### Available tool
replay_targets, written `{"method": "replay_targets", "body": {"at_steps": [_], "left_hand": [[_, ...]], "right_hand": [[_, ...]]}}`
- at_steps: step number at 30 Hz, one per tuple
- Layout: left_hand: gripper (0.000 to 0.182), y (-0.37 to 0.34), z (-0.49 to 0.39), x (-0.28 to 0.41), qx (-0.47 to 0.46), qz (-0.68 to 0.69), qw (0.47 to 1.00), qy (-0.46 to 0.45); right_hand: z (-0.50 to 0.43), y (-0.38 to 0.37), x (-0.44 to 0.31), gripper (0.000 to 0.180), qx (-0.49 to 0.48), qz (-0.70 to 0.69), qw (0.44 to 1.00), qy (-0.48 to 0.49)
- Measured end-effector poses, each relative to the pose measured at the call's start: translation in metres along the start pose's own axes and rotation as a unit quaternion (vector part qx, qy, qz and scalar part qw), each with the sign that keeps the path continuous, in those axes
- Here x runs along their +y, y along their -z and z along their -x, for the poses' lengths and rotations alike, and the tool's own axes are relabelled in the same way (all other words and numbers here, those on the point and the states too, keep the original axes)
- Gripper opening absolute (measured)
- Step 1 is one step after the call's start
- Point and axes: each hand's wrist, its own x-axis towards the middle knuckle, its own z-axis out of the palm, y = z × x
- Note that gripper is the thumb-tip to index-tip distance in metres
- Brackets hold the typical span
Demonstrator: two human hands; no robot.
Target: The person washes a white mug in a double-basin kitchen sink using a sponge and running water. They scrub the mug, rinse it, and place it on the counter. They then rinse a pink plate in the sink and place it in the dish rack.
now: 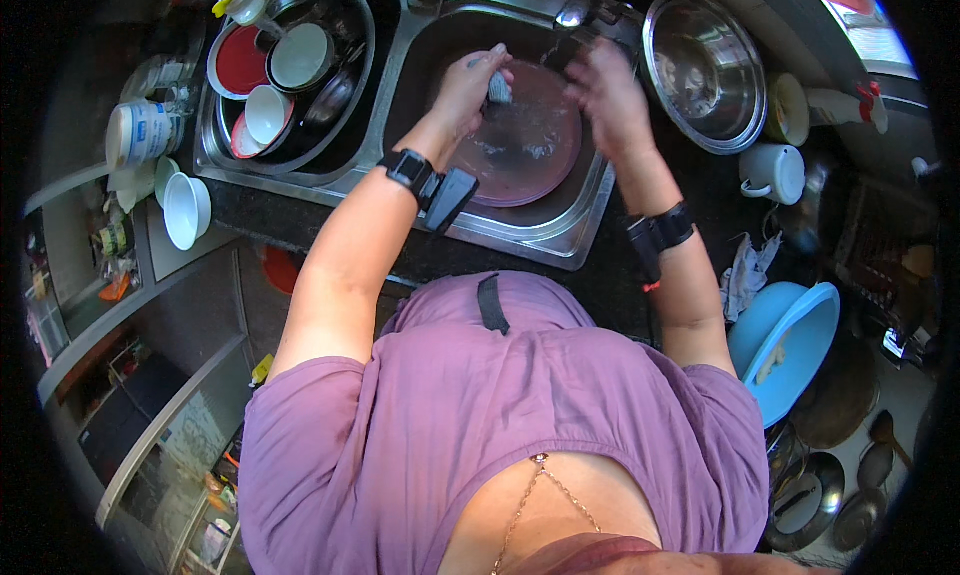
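My left hand [466, 93] is closed around a small grey-blue scouring cloth or pad [499, 87], over the right basin of a steel double sink [405, 87]. Beneath it in that basin lies a large round reddish-brown tray or basin [551, 155] with water and some suds on it. My right hand [609, 95], blurred by motion, is over the basin's right side with its fingers apart, near the dark object and running water at the back right. Nothing shows in its fingers.
The left basin holds a large metal bowl [367, 57] stacked with bowls and pans. Right of the sink stand a steel bowl [705, 72], a white mug [772, 173] and a blue plastic basin [795, 350]. A white bowl [187, 211] stands at the counter's left.
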Motion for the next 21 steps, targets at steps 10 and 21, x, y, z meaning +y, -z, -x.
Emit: {"method": "replay_targets", "body": {"at_steps": [10,21], "left_hand": [[0.039,-0.014,0.06,-0.041,0.009,0.023,0.997,0.073],[0.032,0.044,0.06,-0.023,0.006,0.138,0.989,0.06]], "right_hand": [[0.024,-0.023,0.071,0.024,-0.126,0.288,0.949,0.017],[0.06,-0.032,-0.015,0.034,-0.213,0.382,0.88,0.184]]}}
